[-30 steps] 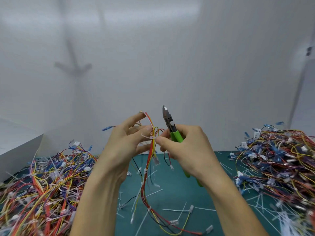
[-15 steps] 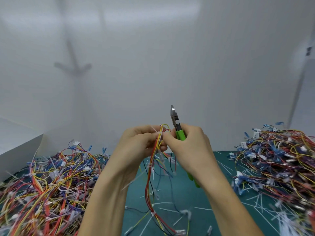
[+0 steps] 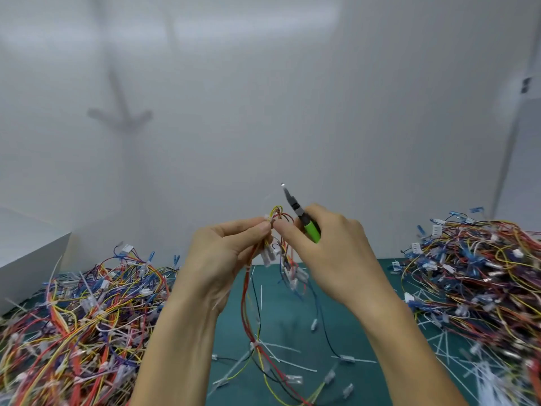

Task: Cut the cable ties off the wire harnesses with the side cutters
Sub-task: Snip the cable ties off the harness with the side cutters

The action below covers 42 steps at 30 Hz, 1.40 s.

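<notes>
side cutters [image 3: 311, 230] tip showing blurred, right hand [image 3: 330, 253] gripping them | left hand [image 3: 222, 253] pinching wire harness [image 3: 244, 291] | teal tabletop [image 3: 298, 332] carrying wire piles [image 3: 82, 323] at 4, 8 o'clock | white wall [image 3: 292, 98] behind

Pinches a thin harness of red, yellow and black wires [image 3: 251, 303] between left hand [image 3: 222, 259] and right hand [image 3: 330, 253] above a teal mat [image 3: 366, 332]; grips green-handled metal side cutters [image 3: 311, 231] in the right, tips upward; tangled multicoloured wire heaps [image 3: 82, 317] either side.

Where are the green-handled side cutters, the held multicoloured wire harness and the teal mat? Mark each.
green-handled side cutters [image 3: 311, 231]: head view, green grip.
multicoloured wire harness [image 3: 268, 255]: head view, white connector under the fingers.
teal mat [image 3: 292, 332]: head view, bare patch between the forearms.
</notes>
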### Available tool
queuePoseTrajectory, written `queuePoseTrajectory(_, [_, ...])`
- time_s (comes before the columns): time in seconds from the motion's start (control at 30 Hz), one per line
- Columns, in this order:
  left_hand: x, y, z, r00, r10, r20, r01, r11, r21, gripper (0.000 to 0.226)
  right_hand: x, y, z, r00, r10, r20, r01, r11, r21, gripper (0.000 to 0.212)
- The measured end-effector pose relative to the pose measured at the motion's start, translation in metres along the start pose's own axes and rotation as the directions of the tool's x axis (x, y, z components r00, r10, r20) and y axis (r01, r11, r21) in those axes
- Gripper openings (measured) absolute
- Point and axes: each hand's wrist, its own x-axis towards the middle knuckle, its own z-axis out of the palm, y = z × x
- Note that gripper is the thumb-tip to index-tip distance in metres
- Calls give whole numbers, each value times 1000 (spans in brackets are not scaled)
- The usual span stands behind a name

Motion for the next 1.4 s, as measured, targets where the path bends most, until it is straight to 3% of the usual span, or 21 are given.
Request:
queuePoseTrajectory(0.07, [0, 2, -3, 997, 47, -65, -41, 995, 87, 8, -1, 1, -2, 997, -67, 29, 71, 983, -170, 45])
queuePoseTrajectory(0.23, [-3, 5, -5, 965, 210, -158, -160, 947, 279, 17, -5, 3, 1, 993, -84, 85, 112, 909, -402, 29])
queuePoseTrajectory(0.47, [-4, 5, -4, 953, 277, -125, -210, 897, 389, 10, -6, -2, 8, 991, -90, 96, 120, 914, -387, 30])
queuePoseTrajectory(1.4, [-4, 4, -8, 949, 305, -74, -235, 848, 476, 15, -5, 1, 10, 981, -103, 162, 161, 903, -398, 38])
